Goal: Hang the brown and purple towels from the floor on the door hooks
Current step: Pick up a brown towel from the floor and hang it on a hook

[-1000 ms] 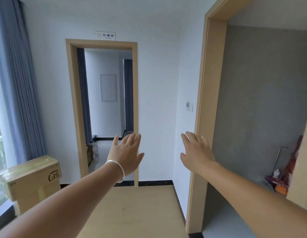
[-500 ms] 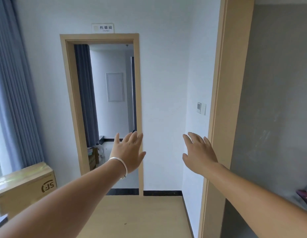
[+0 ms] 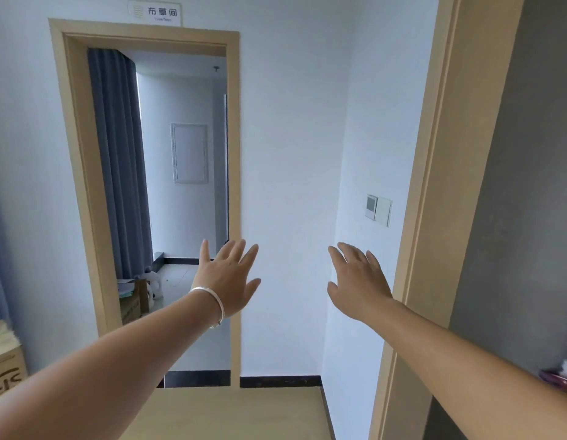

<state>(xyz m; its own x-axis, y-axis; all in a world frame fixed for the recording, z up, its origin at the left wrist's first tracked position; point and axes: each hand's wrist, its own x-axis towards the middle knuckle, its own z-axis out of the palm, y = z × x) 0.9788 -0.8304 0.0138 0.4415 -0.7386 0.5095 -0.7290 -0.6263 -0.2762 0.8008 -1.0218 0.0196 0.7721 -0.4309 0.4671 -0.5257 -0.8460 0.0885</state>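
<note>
Both my arms are stretched out in front of me at chest height. My left hand (image 3: 229,281), with a silver bracelet on the wrist, has its fingers spread and holds nothing. My right hand (image 3: 358,281) is also spread flat and empty, just left of a wooden door frame (image 3: 434,217). No brown or purple towel and no door hooks show in the head view.
An open doorway (image 3: 167,185) with a wooden frame lies ahead, a grey curtain (image 3: 117,166) inside it. A wall switch (image 3: 379,211) sits on the white wall at right. A cardboard box (image 3: 5,366) stands at the left edge. A light wooden surface (image 3: 237,414) lies below.
The view has moved closer to the far wall and turned left. The right doorway now shows less, and the box has slid toward the left edge. Both hands stay spread and empty.
</note>
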